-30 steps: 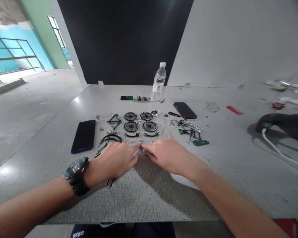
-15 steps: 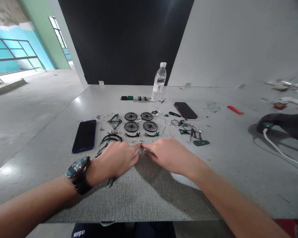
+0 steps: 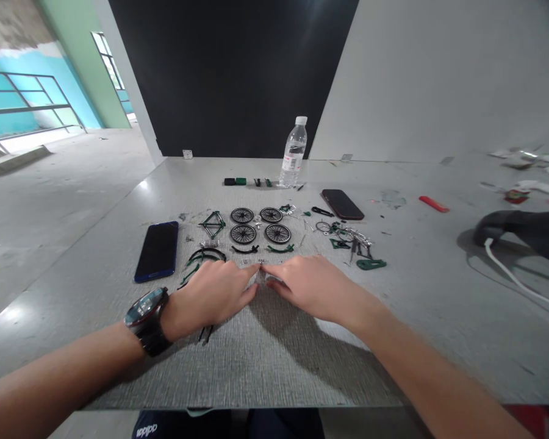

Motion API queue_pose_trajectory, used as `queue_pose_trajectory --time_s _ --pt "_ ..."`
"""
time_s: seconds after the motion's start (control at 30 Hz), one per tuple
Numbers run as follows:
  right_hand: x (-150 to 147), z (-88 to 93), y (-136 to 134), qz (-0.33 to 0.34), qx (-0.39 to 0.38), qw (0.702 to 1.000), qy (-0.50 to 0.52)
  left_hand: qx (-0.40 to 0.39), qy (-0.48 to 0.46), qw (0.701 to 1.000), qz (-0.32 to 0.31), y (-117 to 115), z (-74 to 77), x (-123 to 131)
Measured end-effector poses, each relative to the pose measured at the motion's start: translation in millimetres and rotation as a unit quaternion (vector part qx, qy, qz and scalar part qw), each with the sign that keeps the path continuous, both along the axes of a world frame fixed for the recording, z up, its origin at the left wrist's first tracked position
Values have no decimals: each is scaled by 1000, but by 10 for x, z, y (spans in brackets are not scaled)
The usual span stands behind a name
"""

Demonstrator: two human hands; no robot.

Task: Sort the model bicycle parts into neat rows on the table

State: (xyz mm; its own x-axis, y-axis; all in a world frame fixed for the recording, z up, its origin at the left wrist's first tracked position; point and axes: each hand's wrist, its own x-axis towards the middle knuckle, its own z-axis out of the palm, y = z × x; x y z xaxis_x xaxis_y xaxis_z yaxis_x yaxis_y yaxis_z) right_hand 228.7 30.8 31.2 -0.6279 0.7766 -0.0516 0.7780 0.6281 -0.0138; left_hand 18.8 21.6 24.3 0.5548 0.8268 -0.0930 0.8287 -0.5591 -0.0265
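Note:
My left hand [image 3: 215,292], with a watch [image 3: 146,311] on the wrist, reaches in from the left. Opposite it lies my right hand [image 3: 313,283]. Both index fingertips meet at a tiny silver part [image 3: 261,261] on the table and touch or nearly touch it. Each thumb is apart from its index finger, so both hands look open. Another small silver part [image 3: 244,262] lies just left of the fingertips. Beyond them are a green curved piece [image 3: 280,249], a black curved piece [image 3: 244,249] and several miniature spoked wheels [image 3: 277,233]. Curved fender-like strips [image 3: 205,253] are partly hidden behind my left hand.
A blue phone [image 3: 157,251] lies at left, a dark phone [image 3: 342,204] at right. A water bottle [image 3: 294,152] stands at the back. Small frame [image 3: 214,224], loose metal parts [image 3: 359,236], green piece [image 3: 371,264], red object [image 3: 434,203] and a black cabled device [image 3: 521,231] also lie about.
Both hands stay almost still, index fingertips at the same tiny silver part. The view has shifted very slightly; the parts on the table keep their places.

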Motion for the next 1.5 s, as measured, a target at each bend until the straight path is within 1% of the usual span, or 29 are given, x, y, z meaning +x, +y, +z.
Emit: queue_pose_trajectory --time_s 0.17,0.33,0.53,0.6,0.73,0.8,0.87,0.97,1.03,1.13,1.2,1.27,1.4,1.5 --pt "0 43 7 -20 -16 1000 -7 -3 -1 1000 -3 7 -2 1" --pt "-7 66 -4 -33 -14 999 -21 2 4 1000 -4 8 5 -5" --pt "53 84 24 -27 2 1000 15 24 -6 1000 -19 -23 -1 -17" --pt "136 123 62 -60 28 997 33 34 -11 999 -21 -33 21 -22" --pt "387 211 175 -163 100 979 76 60 -40 997 -16 4 119 -66" --pt "536 238 243 -190 144 964 118 76 -71 995 -2 54 190 -120" --pt "691 251 315 -210 164 950 162 100 -113 988 15 115 273 -199" --pt "908 251 424 -276 154 931 180 103 -179 978 28 209 412 -350" --pt "1022 235 489 -318 141 919 183 103 -208 971 59 262 494 -467" --pt "1132 184 567 -334 104 919 183 129 -224 960 103 299 557 -673" --pt "1176 136 606 -338 99 920 173 141 -216 958 124 279 538 -834" --pt "1214 87 635 -332 90 924 168 137 -205 958 148 213 472 -1006" --pt "1293 5 669 -300 74 934 179 141 -203 950 190 -29 257 -1303" --pt "1318 -44 684 -289 78 939 171 131 -196 948 215 -247 106 -1394"
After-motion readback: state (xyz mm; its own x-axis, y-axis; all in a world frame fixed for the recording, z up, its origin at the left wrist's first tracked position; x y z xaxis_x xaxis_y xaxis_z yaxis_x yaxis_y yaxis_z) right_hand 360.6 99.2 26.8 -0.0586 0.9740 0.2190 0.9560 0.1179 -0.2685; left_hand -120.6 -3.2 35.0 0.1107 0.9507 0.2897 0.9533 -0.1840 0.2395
